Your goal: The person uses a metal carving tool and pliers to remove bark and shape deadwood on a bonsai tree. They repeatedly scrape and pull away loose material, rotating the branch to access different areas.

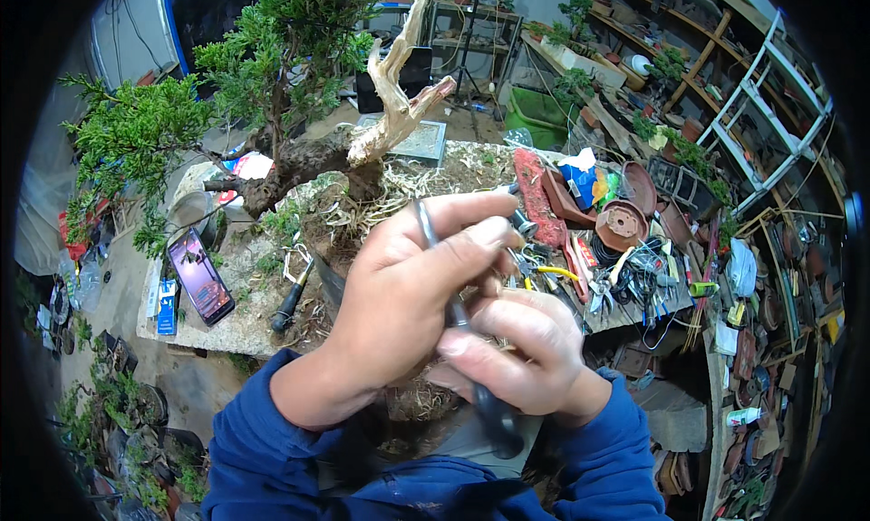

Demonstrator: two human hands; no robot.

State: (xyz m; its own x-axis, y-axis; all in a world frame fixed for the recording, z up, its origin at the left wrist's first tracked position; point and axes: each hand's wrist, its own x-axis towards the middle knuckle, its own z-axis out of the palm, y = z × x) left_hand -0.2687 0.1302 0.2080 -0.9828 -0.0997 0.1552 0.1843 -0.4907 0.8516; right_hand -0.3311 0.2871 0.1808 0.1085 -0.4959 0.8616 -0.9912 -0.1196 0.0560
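Note:
My left hand (390, 294) is closed, its thumb and forefinger nearly together in front of the tree's base. A black-handled tool with a bent metal end (460, 316) slants through both hands. Its metal shaft passes between my left thumb and forefinger, and its blurred black handle comes out below my right hand (526, 349). The right fingers are curled round it; whether anything else is pinched between the hands is hidden. Beyond them stands a bonsai tree with pale stripped deadwood (394, 109), a dark trunk (313, 159), green foliage (145, 118) and exposed roots.
On the left of the worktable (245, 326) lie a phone (199, 278), a blue packet (167, 308) and another black-handled tool (292, 302). Brown pots (622, 225), a red rough slab (538, 199), pliers (600, 294) and tangled cables crowd the right. A metal ladder (770, 131) leans behind.

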